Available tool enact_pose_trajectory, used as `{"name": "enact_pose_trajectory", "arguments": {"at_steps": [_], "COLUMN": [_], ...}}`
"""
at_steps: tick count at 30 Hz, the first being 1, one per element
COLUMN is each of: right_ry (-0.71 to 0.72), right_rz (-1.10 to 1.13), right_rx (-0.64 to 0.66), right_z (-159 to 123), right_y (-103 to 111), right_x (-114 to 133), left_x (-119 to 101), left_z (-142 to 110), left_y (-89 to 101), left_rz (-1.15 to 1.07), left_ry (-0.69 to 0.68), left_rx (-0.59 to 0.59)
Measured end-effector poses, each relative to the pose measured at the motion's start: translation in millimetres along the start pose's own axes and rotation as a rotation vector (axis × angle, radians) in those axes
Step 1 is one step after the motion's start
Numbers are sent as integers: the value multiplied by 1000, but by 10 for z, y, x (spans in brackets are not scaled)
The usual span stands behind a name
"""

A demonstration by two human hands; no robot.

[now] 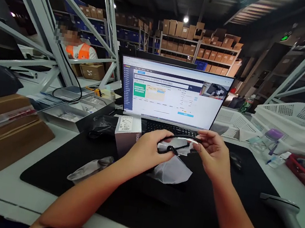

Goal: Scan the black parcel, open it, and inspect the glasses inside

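In the head view my left hand [150,146] is closed round one side of a thin black curved band with a hooked loop, which looks like neckband headphones [185,137]. The fingers of my right hand [213,151] pinch the other end. A translucent white plastic bag [174,170] hangs or lies just below the headphones; whether it touches them I cannot tell. Beside my left hand stands a white and mauve box [127,131] with a label on top. Another crumpled clear bag [90,168] lies left of my left forearm on the black mat [54,164].
Behind my hands are a monitor [170,93] and a keyboard [179,129]. A mouse [235,160] and a scanner [284,212] are at right, near white baskets [291,116]. Cartons [1,136] and grey trays [68,114] stand left. A person in an orange vest [83,51] is beyond the frame.
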State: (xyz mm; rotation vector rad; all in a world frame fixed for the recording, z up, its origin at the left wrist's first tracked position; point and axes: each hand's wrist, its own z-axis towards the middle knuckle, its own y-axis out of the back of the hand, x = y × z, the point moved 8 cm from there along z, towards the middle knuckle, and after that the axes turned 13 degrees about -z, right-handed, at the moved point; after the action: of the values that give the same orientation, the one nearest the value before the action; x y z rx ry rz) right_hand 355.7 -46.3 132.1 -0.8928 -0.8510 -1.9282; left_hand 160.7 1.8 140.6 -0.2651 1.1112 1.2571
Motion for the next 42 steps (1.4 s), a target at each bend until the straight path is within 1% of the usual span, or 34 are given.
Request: {"name": "enact_pose_trajectory", "arguments": {"at_steps": [1, 3, 5, 7, 9, 11, 13, 14, 19, 21, 22, 23, 24, 26, 27, 28, 29, 30, 32, 33, 34, 35, 36, 37, 38, 39, 42], "right_ry": [-7, -30, -46, -74, -130, -180, -195, -192, -178, -185, -175, -158, -132, -40, 25, 108, 217, 343, 600, 715, 810, 882, 923, 933, 907, 844, 529], "right_rz": [16, 70, 118, 133, 108, 37, -53, -89, -139, -186, -240, -309, -371, -415, -411, -418, -447, -496, -624, -692, -767, -856, -947, -1015, -1050, -1047, -906], "right_rx": [1, 39, 128, 249, 385, 503, 554, 550, 424, 377, 332, 257, 142, -170, -305, -371, -352, -255, 67, 219, 332, 404, 453, 487, 520, 558, 669], "right_z": [4, 29, 59, 71, 53, 17, -1, 2, 63, 94, 120, 151, 179, 160, 96, 12, -80, -186, -476, -648, -805, -927, -1006, -1048, -1059, -1050, -1008], "right_y": [-13, -52, -104, -145, -166, -160, -124, -100, 75, 225, 334, 463, 608, 860, 904, 854, 703, 468, -101, -344, -523, -641, -711, -740, -740, -722, -646], "right_x": [-8, -46, -87, -137, -205, -273, -310, -315, -266, -258, -251, -237, -208, -96, -29, 43, 123, 200, 289, 289, 265, 220, 160, 97, 35, -22, -159], "left_x": [53, 125, 165, 207, 243, 269, 281, 283, 280, 248, 222, 191, 160, 106, 89, 79, 73, 72, 72, 72, 70, 67, 64, 60, 56, 51, 41], "left_z": [39, 81, 87, 76, 69, 72, 77, 79, 60, 36, 21, 5, -14, -54, -73, -90, -104, -114, -121, -119, -115, -108, -100, -93, -86, -80, -68], "left_y": [-34, -42, 22, 101, 162, 193, 231, 258, 424, 515, 575, 644, 722, 876, 941, 993, 1029, 1047, 1037, 1013, 981, 944, 906, 869, 836, 806, 739], "left_rz": [-68, -135, -146, -194, -299, -420, -544, -605, -824, -861, -869, -874, -879, -896, -911, -928, -944, -958, -974, -974, -971, -968, -966, -964, -963, -960, -951], "left_ry": [35, 58, 47, 52, 72, 101, 121, 122, 89, 64, 43, 16, -15, -78, -105, -127, -142, -151, -153, -147, -138, -127, -113, -100, -88, -77, -55], "left_rx": [1, -40, -123, -190, -212, -194, -188, -199, -325, -377, -405, -432, -462, -520, -544, -565, -580, -591, -595, -589, -578, -565, -551, -537, -524, -511, -472]}}
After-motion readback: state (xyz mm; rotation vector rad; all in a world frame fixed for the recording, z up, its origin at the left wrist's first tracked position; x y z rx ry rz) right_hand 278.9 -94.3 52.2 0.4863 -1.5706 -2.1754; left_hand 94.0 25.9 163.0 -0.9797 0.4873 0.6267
